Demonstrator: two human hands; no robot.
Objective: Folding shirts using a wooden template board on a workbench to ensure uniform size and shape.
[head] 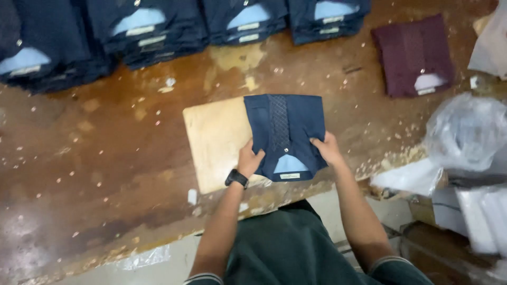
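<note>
1. The left hand (pixel 249 160) and the right hand (pixel 326 149) each grip a near side of a folded navy shirt (pixel 285 132), fingers closed on the cloth.
2. The shirt lies half on a pale board (pixel 216 140), collar toward the person, near the table (pixel 95 174) edge.
3. Bare tabletop spreads to the left; stacks of navy shirts (pixel 158 31) line the far edge, with a maroon shirt (pixel 414 53) to the far right and a plastic bag (pixel 465 132) to the right.

Navy patterned-placket shirt (pixel 285 134), maroon shirt (pixel 413 53)

A small pale rectangular collar label (pixel 290 176) sat at the near edge of the folded navy shirt (pixel 288 126). Clear crumpled plastic bags (pixel 465 132) lay at the right.
</note>
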